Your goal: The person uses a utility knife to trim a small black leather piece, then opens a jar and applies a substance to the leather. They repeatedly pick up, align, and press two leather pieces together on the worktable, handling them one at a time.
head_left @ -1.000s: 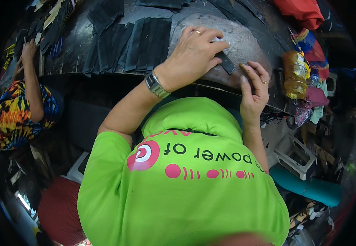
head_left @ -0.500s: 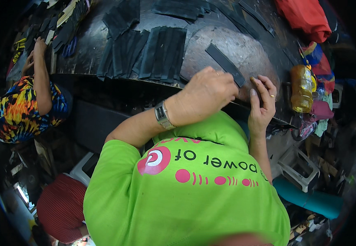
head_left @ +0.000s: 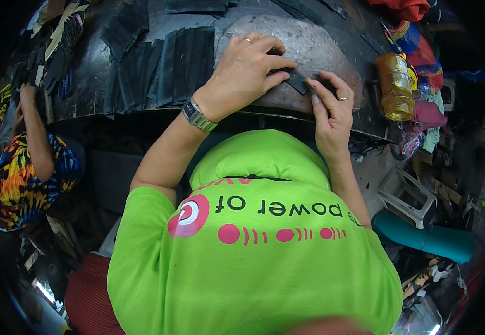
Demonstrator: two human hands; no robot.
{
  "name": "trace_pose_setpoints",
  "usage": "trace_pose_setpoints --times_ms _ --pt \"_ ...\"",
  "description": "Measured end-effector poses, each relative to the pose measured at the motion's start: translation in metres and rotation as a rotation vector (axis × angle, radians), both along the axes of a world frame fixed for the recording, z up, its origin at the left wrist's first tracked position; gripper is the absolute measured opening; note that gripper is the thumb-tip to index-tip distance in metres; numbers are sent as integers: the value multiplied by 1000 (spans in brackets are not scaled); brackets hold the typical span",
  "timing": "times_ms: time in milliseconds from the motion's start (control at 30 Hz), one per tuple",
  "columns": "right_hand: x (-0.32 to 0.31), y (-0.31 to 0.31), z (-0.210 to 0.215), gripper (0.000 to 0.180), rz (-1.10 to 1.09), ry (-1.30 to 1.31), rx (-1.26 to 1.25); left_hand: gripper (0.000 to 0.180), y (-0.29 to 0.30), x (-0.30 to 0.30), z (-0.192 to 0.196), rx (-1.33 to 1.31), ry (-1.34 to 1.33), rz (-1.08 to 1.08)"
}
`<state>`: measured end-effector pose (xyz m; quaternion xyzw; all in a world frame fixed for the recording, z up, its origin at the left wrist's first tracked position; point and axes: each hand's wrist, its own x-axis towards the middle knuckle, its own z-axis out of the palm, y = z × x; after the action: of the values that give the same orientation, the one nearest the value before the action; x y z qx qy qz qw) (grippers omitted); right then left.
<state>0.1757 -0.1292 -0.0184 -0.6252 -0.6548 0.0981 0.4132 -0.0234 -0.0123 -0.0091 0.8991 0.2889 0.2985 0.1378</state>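
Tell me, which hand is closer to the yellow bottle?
Right. The right hand rests just left of the yellow bottle; the left hand lies farther left, on the black strip.

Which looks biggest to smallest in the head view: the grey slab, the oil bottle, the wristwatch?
1. Grey slab, largest by far.
2. Oil bottle.
3. Wristwatch, smallest.
The bottle sits near the bent rim of the picture, so its look is less sure.

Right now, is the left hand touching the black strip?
Touching. The head view shows the left hand lying flat over the black strip, whose end pokes out from under its fingers.
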Motion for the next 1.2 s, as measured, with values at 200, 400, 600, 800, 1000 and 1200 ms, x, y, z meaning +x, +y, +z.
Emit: trace_pose_setpoints --times_ms 200,400,600,800,1000,1200 --pt "-1 1 -3 31 -11 -93 15 24 0 0 -3 -19 9 7" --pt "0 -1 -3 34 -1 -88 36 24 -1 0 -3 -32 19 17" --pt "4 -4 0 36 88 -105 47 24 -1 0 -2 -39 36 14" --pt "11 -6 6 39 56 346 48 14 6 6 10 -136 -1 -45" --pt "24 14 0 51 1 557 212 15 55 13 44 -301 -124 -63" --pt "22 18 -9 51 -51 355 213 19 149 47 53 -161 32 45"
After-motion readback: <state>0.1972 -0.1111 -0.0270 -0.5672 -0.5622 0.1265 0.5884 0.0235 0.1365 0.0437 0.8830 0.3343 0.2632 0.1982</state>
